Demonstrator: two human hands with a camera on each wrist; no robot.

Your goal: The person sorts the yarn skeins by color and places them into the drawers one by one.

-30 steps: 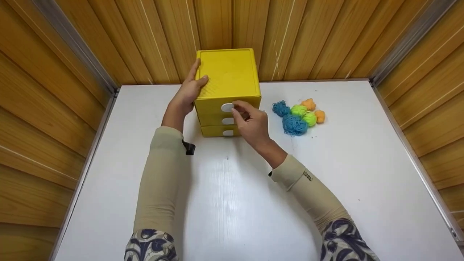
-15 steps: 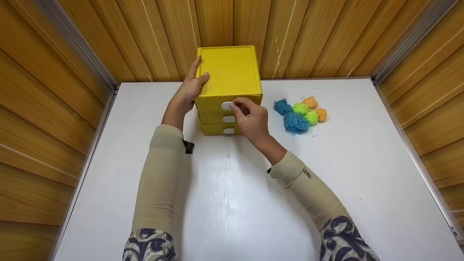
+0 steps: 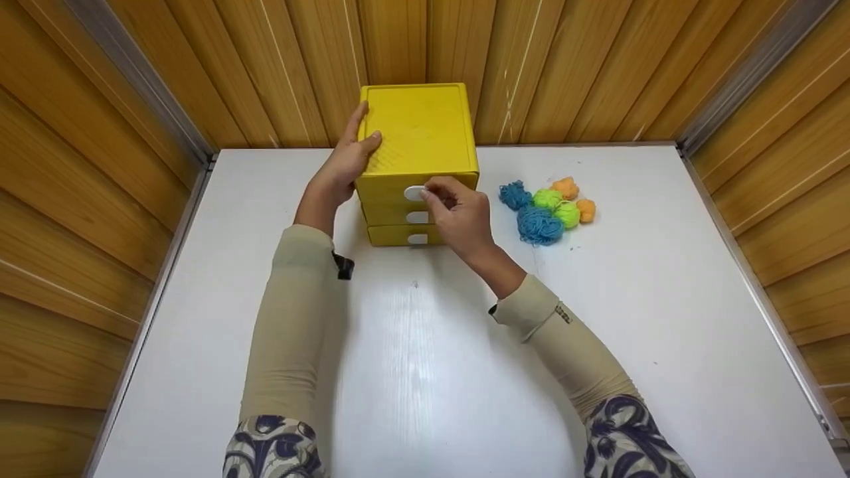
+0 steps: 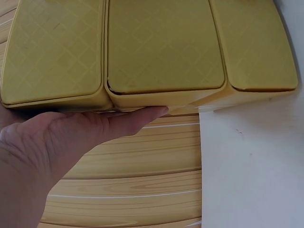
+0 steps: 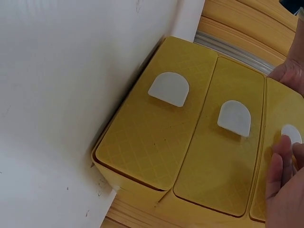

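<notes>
A yellow three-drawer box [image 3: 418,126] stands at the back of the white table, all its drawers closed. Each drawer front carries a white rounded handle. My left hand [image 3: 340,164] rests against the box's left side, thumb on the top edge; in the left wrist view its fingers [image 4: 137,119] lie straight along the side. With thumb and forefinger my right hand [image 3: 467,222] pinches the top drawer's handle [image 3: 413,193]. In the right wrist view the middle handle [image 5: 234,118] and bottom handle [image 5: 169,88] are untouched.
Right of the box lie small yarn balls: two blue ones [image 3: 539,226], two lime green ones [image 3: 567,214] and two orange ones [image 3: 565,188]. Wood-patterned panels [image 3: 425,40] close off the back and both sides of the table [image 3: 412,372].
The right thumb and forefinger have closed in on the top drawer's handle. The left hand keeps its place on the box, and the drawers look unmoved.
</notes>
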